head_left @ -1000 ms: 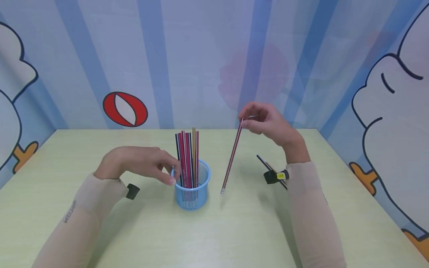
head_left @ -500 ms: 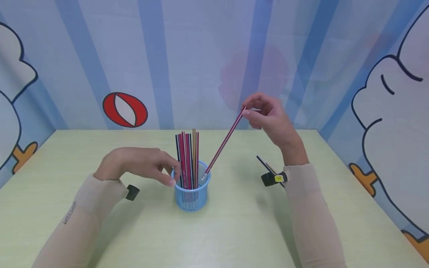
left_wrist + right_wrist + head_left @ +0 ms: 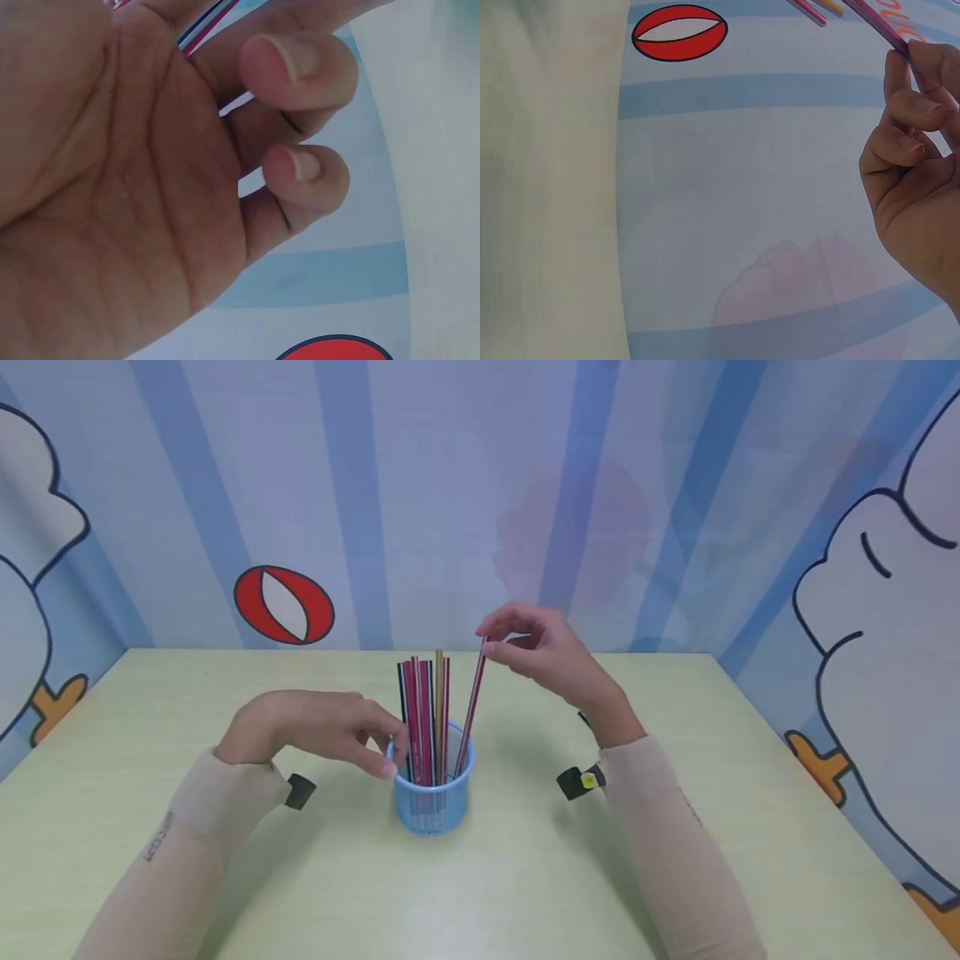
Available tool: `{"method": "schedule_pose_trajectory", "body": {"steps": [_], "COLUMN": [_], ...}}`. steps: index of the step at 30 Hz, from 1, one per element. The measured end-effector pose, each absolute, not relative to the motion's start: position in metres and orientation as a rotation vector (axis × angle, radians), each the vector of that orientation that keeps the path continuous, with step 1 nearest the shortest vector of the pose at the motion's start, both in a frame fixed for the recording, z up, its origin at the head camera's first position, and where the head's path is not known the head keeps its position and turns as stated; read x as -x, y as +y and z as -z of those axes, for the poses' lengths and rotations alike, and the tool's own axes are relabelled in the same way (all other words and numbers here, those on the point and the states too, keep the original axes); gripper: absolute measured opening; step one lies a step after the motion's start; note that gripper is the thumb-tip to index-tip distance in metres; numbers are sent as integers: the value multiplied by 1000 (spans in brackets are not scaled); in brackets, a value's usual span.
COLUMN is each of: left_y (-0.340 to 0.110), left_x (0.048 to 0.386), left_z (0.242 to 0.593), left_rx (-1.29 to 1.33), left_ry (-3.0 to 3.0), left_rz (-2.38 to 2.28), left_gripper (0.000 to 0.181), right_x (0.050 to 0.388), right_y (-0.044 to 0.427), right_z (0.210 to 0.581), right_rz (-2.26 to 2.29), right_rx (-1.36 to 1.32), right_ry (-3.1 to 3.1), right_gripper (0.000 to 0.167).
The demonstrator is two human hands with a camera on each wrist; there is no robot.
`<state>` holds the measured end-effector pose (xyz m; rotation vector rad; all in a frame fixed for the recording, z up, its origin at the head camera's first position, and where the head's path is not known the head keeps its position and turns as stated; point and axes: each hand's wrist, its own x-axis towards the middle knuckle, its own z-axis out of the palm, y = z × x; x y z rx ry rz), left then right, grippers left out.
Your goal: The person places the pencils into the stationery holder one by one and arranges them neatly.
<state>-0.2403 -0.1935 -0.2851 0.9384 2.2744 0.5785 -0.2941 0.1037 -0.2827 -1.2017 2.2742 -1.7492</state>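
A light-blue pencil cup [image 3: 431,814] stands upright on the table, holding several striped pencils [image 3: 422,718] in red, black and gold. My left hand [image 3: 318,727] grips the cup's left rim between thumb and fingers; two curled fingers show in the left wrist view, where the rim is out of sight. Between thumb and fingertips, my right hand [image 3: 551,660] pinches the top of a red striped pencil [image 3: 473,702]. That pencil leans slightly right, its lower end inside the cup at the right side. The right wrist view also shows the pinched pencil [image 3: 881,26].
A dark pencil [image 3: 583,718] lies on the table, mostly hidden behind my right wrist. The pale table [image 3: 495,893] ends at a striped blue backdrop [image 3: 435,510] with cartoon drawings. Small black wrist devices hang under both cuffs.
My right hand has moved left and, since half a second ago, down, bringing the pinched pencil from beside the cup into it, more upright. The left hand has stayed at the rim.
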Motion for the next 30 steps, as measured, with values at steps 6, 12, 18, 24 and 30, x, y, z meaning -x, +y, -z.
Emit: {"method": "schedule_pose_trajectory", "body": {"steps": [6, 12, 18, 24, 30], "left_y": [-193, -193, -193, -194, -192], "left_x": [242, 241, 241, 240, 241], "left_z": [286, 286, 284, 284, 284], "left_rx": [-939, -950, -948, -935, -939], "left_ry": [2262, 2260, 2254, 2251, 2247], "left_rz": [-592, -597, -585, -586, -590], "left_gripper": [10, 10, 9, 9, 9], "right_x": [295, 293, 289, 287, 287], "right_y": [87, 78, 75, 73, 76], "right_z": [294, 297, 297, 296, 293], "right_rz": [1628, 1603, 1544, 1479, 1418], "right_rx": [1234, 1176, 1127, 1133, 1144], "right_ry": [2340, 2360, 2398, 2402, 2416], "right_gripper": [15, 18, 20, 26, 28]}}
